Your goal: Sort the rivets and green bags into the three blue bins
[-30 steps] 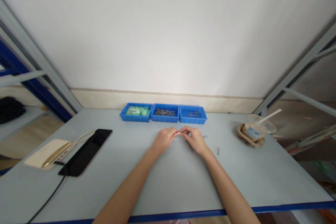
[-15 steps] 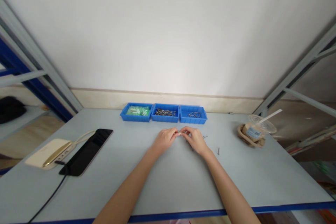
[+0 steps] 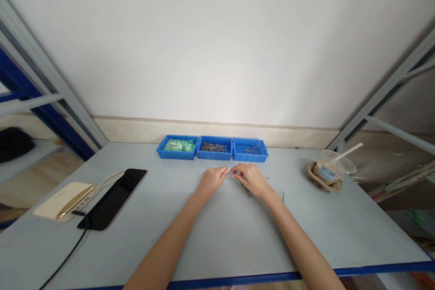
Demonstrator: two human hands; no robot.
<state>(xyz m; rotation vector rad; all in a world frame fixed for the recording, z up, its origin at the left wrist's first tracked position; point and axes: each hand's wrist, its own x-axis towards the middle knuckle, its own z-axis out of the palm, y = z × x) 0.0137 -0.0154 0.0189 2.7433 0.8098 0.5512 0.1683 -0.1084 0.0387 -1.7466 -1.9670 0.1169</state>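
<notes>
White plastic showed as a tiny glint where the hands met: a small white piece (image 3: 230,170) sat just above the tabletop, pinched at one end by the fingertips (image 3: 225,170) of the left hand (image 3: 211,182), while the right hand (image 3: 253,180) curled in close at the other end, its fingers nearly closed; whether they gripped the piece too could not be told. Something so small could have slipped from that pinch if the fingers relaxed, then dropped among the loose screws (image 3: 267,178) by the right hand and become hard to spot. A careless wrist could also have sent those screws rolling. Three blue plastic bins (image 3: 214,159) stood in a row beyond the hands, holding green packets, screws and L-shaped metal pieces. The pale grey tabletop (image 3: 340,235) had a blue edge; on it lay a black tablet (image 3: 112,199) beside a cream power bank (image 3: 63,201), and a lidded plastic cup (image 3: 329,170) with a straw stood to the right, between grey shelving uprights (image 3: 44,72) and a white wall (image 3: 217,45).
</notes>
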